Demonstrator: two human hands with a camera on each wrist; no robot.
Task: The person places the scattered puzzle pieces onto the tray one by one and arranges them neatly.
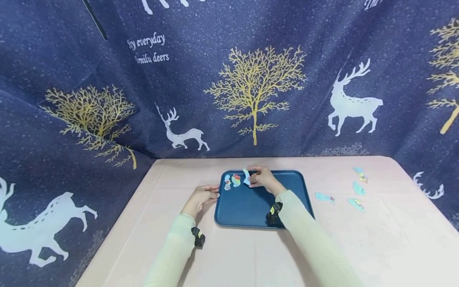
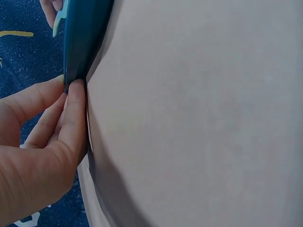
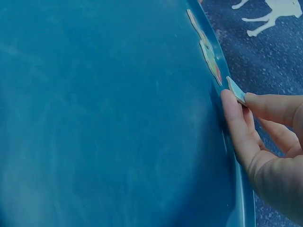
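A blue tray (image 1: pixel 247 207) lies on the table with two flat, irregular puzzle pieces near its far left corner: a pale one (image 1: pixel 227 182) and one with red and yellow on it (image 1: pixel 236 180). My right hand (image 1: pixel 264 178) pinches a light-blue puzzle piece (image 3: pixel 236 91) between thumb and fingers, over the tray's far rim and just right of those two. At the tray's left edge, my left hand (image 1: pixel 203 196) pinches the rim (image 2: pixel 75 71) between thumb and fingertips, as the left wrist view shows.
Right of the tray, several more puzzle pieces lie scattered on the pink tablecloth (image 1: pixel 337 239), among them a long one (image 1: pixel 324 197) and a rounded one (image 1: pixel 359 188). Behind the table hangs a dark blue curtain (image 1: pixel 272 151) printed with deer and trees.
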